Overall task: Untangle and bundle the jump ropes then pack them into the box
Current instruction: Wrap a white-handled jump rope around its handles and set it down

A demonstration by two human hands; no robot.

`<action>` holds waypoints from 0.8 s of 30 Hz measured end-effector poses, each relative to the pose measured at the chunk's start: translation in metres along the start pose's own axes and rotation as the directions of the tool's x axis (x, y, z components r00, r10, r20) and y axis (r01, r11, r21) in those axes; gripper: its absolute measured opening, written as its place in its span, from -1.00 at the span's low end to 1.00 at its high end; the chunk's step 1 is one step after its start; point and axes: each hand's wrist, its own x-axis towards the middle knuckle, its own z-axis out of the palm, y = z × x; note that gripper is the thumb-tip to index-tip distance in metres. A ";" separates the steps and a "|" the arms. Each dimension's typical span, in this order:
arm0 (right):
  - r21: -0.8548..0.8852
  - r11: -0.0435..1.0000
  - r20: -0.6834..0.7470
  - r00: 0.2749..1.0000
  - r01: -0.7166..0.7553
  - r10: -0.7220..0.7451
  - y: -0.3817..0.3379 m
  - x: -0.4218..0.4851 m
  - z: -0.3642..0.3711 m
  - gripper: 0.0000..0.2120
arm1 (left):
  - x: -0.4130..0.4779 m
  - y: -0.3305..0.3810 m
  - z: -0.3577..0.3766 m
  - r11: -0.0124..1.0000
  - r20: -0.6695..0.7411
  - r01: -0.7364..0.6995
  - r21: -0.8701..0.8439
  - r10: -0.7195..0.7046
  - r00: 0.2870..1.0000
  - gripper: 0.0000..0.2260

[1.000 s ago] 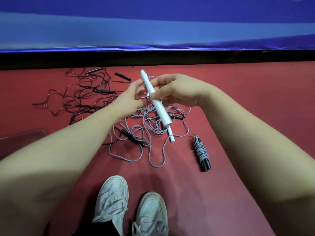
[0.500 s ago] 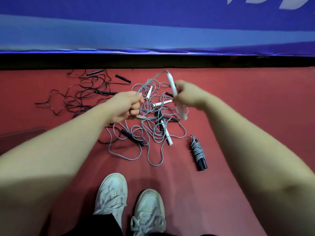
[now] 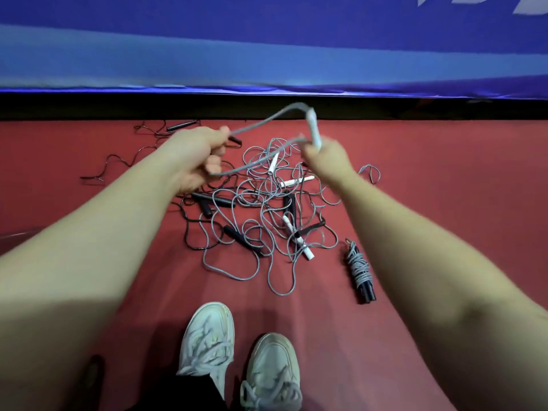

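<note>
Head view: my left hand (image 3: 195,155) grips the grey rope (image 3: 261,122), my right hand (image 3: 326,164) its white handle (image 3: 314,129). Upper-right banner lettering (image 3: 533,10) is cropped.

Tangled ropes (image 3: 267,215) lie on the floor (image 3: 444,173) ahead of the shoes (image 3: 207,336); a bundled rope (image 3: 360,271) lies right of them (clear of the tangle); above, a held rope (image 3: 261,124) spans left hand (image 3: 195,155) to right hand (image 3: 326,161).

Hands split: a second ago both met on the slim white plastic jump-rope handle (image 3: 314,129). Now the right hand (image 3: 326,160) alone grips it, tip up. The left hand (image 3: 198,158) has moved off left, gripping the grey rope cord (image 3: 261,123), which now arcs between them, lifted higher than half a second ago.
</note>
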 end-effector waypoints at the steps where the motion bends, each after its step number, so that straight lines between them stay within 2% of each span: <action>1: 0.018 0.994 -0.056 0.993 0.107 -0.105 -0.020 0.005 -0.015 -0.69 | 0.003 -0.003 -0.002 0.987 -0.015 -0.037 0.156 0.040 0.999 -0.82; 2: -0.043 0.974 -0.049 0.973 0.225 -0.227 -0.042 0.007 -0.028 -0.67 | 0.005 -0.005 0.001 0.968 0.013 -0.067 0.242 0.066 0.998 -0.88; 3: -0.131 0.939 0.008 0.948 0.317 -0.319 -0.064 0.008 -0.036 -0.68 | 0.004 -0.005 0.007 0.964 0.046 -0.084 0.251 0.074 0.996 -0.94; 5: -0.162 0.909 0.141 0.921 0.384 -0.364 -0.093 0.007 -0.039 -0.76 | 0.005 -0.002 0.024 0.968 0.106 -0.135 0.213 0.115 0.988 -0.71; 6: -0.074 0.931 0.179 0.923 0.358 -0.341 -0.101 0.006 -0.037 -0.79 | 0.005 0.001 0.033 0.959 0.151 -0.181 0.218 0.150 0.977 -0.62; 8: 0.193 0.949 0.173 0.944 0.248 -0.282 -0.106 0.000 -0.035 -0.81 | 0.004 0.002 0.049 0.927 0.229 -0.259 0.270 0.200 0.953 -0.61; 10: 0.343 0.923 0.171 0.954 0.176 -0.246 -0.103 -0.007 -0.035 -0.80 | 0.007 -0.002 0.056 0.919 0.149 -0.281 0.276 0.247 0.957 -0.67; 12: 0.366 0.914 0.180 0.950 0.177 -0.256 -0.100 -0.013 -0.036 -0.75 | 0.010 -0.005 0.056 0.880 0.054 -0.308 0.362 0.310 0.949 -0.78; 13: 0.333 0.923 0.159 0.953 0.195 -0.259 -0.098 -0.014 -0.037 -0.74 | 0.011 -0.007 0.053 0.835 0.058 -0.299 0.463 0.308 0.950 -0.83; 15: 0.204 0.956 0.062 0.972 0.211 -0.228 -0.090 -0.011 -0.039 -0.73 | 0.011 -0.014 0.048 0.733 0.049 -0.226 0.642 0.255 0.966 -0.72; 16: 0.148 0.972 0.004 0.983 0.183 -0.185 -0.082 -0.008 -0.039 -0.72 | 0.011 -0.017 0.043 0.735 0.028 -0.189 0.651 0.226 0.974 -0.65; 17: 0.136 0.982 -0.029 0.992 0.129 -0.126 -0.070 -0.006 -0.038 -0.69 | 0.011 -0.020 0.038 0.806 0.014 -0.140 0.575 0.161 0.987 -0.61; 19: 0.172 0.984 0.041 0.999 -0.036 0.029 -0.042 -0.005 -0.031 -0.64 | 0.009 -0.020 0.028 0.977 0.055 0.065 0.202 -0.078 0.995 -0.61; 20: 0.188 0.971 0.143 0.982 -0.146 0.120 -0.026 -0.007 -0.023 -0.64 | 0.007 -0.019 0.023 0.985 0.102 0.171 0.025 -0.173 0.980 -0.63; 21: 0.225 0.936 0.267 0.941 -0.270 0.207 -0.012 -0.010 -0.014 -0.66 | 0.006 -0.019 0.018 0.972 0.139 0.230 -0.051 -0.221 0.965 -0.66; 23: 0.355 0.779 0.493 0.812 -0.517 0.313 0.005 -0.015 0.007 -0.71 | 0.006 -0.021 0.012 0.963 0.170 0.261 -0.070 -0.247 0.954 -0.71; 24: 0.413 0.698 0.549 0.771 -0.585 0.322 0.009 -0.015 0.017 -0.72 | 0.007 -0.022 0.011 0.960 0.179 0.266 -0.087 -0.247 0.952 -0.74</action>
